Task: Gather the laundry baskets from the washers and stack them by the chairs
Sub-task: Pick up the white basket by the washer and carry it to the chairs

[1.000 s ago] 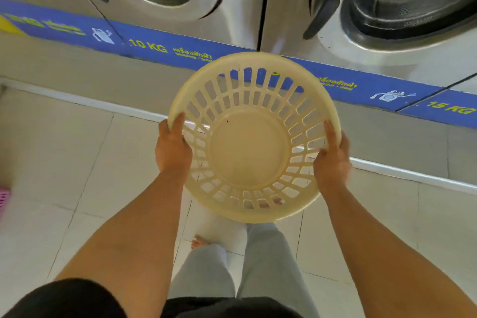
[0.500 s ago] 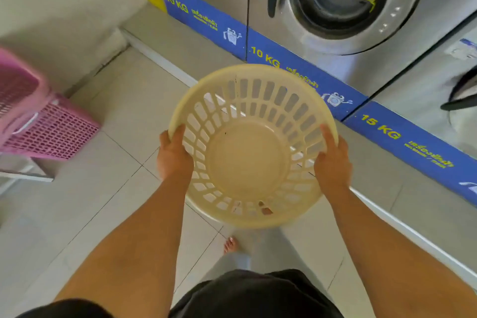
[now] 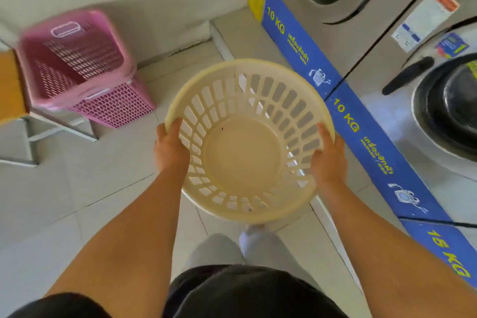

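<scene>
I hold a round cream laundry basket (image 3: 242, 165) in front of me above the tiled floor, its open side facing me and nothing inside it. My left hand (image 3: 171, 148) grips its left rim and my right hand (image 3: 327, 156) grips its right rim. A pink rectangular laundry basket (image 3: 77, 67) stands tilted on the floor at the upper left, beside a wooden chair seat (image 3: 10, 85) on a metal frame.
Steel front-loading washers (image 3: 361, 8) on a raised step with a blue band line the right side. A pale wall closes the far end behind the pink basket. My legs and a foot (image 3: 251, 237) are below the cream basket on pale floor tiles.
My view has swung left: the washers slid to the right edge, and the pink basket and chair came further into view. Both hands keep the same grip on the cream basket.
</scene>
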A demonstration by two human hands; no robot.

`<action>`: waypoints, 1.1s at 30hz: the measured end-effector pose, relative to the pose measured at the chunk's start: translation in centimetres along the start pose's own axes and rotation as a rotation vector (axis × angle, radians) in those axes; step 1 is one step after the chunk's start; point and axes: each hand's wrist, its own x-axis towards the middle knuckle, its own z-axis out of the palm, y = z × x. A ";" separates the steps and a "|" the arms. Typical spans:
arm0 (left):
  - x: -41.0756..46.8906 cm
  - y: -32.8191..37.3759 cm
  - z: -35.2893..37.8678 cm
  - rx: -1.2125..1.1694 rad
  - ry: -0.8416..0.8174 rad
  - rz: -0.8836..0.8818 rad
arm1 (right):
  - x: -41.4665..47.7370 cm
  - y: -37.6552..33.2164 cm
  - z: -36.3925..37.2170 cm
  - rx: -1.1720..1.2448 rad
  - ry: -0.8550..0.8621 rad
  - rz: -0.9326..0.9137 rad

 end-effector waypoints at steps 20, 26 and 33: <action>34.9 -2.7 -3.9 -0.030 0.060 -0.186 | 25.3 -29.0 13.5 -0.123 -0.095 -0.141; 44.3 -1.3 -2.6 -0.009 0.081 -0.229 | 34.1 -35.3 16.5 -0.139 -0.121 -0.177; 53.9 -0.4 1.1 -0.043 0.110 -0.369 | 44.5 -40.9 21.7 -0.142 -0.178 -0.246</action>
